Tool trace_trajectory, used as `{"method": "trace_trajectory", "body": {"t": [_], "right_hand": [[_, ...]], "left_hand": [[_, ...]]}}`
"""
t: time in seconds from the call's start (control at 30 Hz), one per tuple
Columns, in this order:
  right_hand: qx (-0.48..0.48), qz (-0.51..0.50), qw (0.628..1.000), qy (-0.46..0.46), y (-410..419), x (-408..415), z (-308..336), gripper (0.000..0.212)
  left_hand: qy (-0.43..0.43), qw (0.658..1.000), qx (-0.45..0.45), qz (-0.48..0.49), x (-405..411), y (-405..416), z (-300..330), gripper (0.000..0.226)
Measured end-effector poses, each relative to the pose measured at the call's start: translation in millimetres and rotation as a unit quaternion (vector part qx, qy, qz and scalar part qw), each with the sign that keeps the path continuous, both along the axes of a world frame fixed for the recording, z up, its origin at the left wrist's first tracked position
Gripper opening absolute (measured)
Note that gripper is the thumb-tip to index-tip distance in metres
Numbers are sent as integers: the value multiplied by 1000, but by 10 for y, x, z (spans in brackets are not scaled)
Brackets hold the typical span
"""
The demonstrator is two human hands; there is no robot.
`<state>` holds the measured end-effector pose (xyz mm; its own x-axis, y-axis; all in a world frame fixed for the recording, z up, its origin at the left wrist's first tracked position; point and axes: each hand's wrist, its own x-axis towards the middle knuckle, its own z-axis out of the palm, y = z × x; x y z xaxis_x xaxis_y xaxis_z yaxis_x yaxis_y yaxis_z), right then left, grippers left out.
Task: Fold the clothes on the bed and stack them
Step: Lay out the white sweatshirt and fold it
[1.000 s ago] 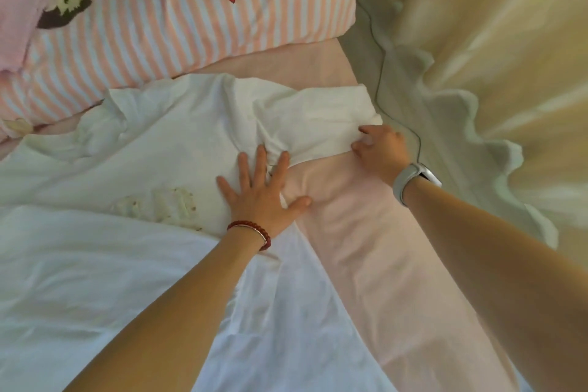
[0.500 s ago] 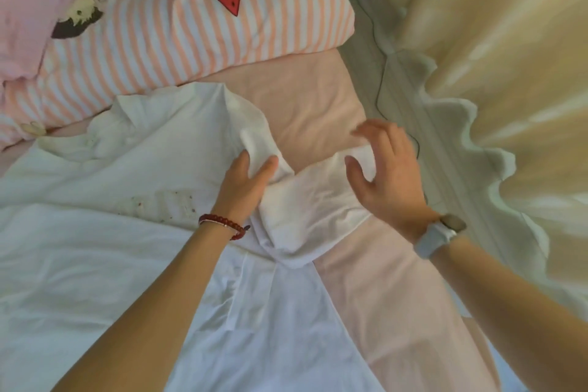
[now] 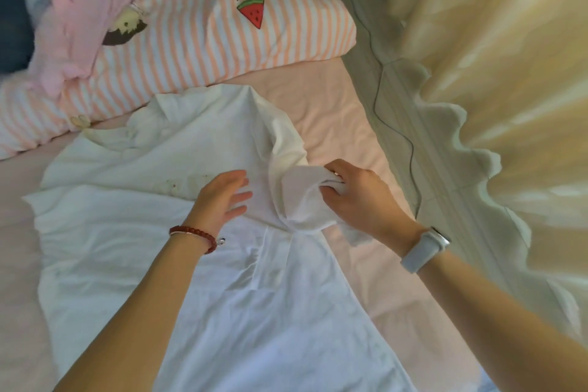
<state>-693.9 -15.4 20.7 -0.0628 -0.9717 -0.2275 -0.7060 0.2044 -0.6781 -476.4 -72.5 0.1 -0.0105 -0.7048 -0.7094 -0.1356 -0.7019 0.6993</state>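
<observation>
White shirt (image 3: 178, 264): lay spread flat on the pink bedsheet (image 3: 337, 124), below the striped pillow (image 3: 197, 41).
Sleeve (image 3: 299, 197): bunched, lifted toward the shirt's middle.
Right hand (image 3: 359, 197): pinched the sleeve's cuff end.
Left hand (image 3: 222, 197): fingers spread and relaxed just above the chest, holding nothing.
Handling: likely light, limp, wrinkle-prone; best taken at hems and seams.

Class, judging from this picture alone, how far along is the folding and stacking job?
Done: the white shirt lies spread on the bed. In hand: the right hand grips its sleeve; the left hand hovers open. Left: folding the body; no stack shows.
</observation>
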Motion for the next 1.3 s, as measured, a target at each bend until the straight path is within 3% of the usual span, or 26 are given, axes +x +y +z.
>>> {"method": "trace_trajectory", "body": {"t": [0.1, 0.2, 0.3, 0.37, 0.43, 0.53, 0.6, 0.7, 0.83, 0.87, 0.97, 1.03, 1.1, 1.2, 1.3], "right_hand": [[22, 37, 987, -156, 106, 466, 490, 24], [83, 155, 949, -261, 277, 1125, 778, 37], [203, 309, 892, -258, 496, 1855, 789, 48], [261, 337, 871, -244, 641, 2217, 668, 47], [265, 292, 898, -195, 736, 2390, 450, 47], [256, 167, 943, -131, 823, 2394, 77, 38], [258, 62, 959, -100, 851, 2329, -144, 35], [260, -78, 960, -74, 840, 2258, -372, 35], [280, -209, 927, -132, 744, 2359, -467, 30], [284, -202, 930, -117, 734, 2412, -459, 28], [254, -111, 960, 43, 714, 2529, -380, 23], [167, -83, 978, 94, 672, 2529, -334, 22], [53, -37, 989, 137, 540, 2475, -319, 26], [-29, 114, 961, 251, 200, 2389, -378, 46], [51, 250, 913, 318, -134, 2356, -600, 59]], "left_hand": [[72, 994, 83, 0, 483, 147, 252, 29], [87, 989, 118, 16, 1067, 305, 429, 45], [115, 980, 163, 17, 1717, 503, 500, 68], [75, 978, 192, -17, 2031, 660, 485, 85], [3, 980, 177, -93, 2199, 835, 403, 101], [-38, 981, 188, -25, 2395, 1108, -13, 56], [-163, 979, 108, -53, 2416, 1224, -261, 33], [-278, 951, 9, -136, 2399, 1367, -424, 24], [-228, 967, -88, -71, 2473, 1437, -412, 36], [-242, 964, -93, -54, 2535, 1440, -398, 36], [-341, 935, -26, -96, 2729, 1440, -362, 17], [-396, 909, -26, -126, 2821, 1402, -363, 29], [-446, 880, -93, -130, 2829, 1252, -337, 35], [-455, 852, -199, -167, 2751, 926, -334, 41], [-376, 882, -165, -232, 2549, 631, -426, 34]]}}
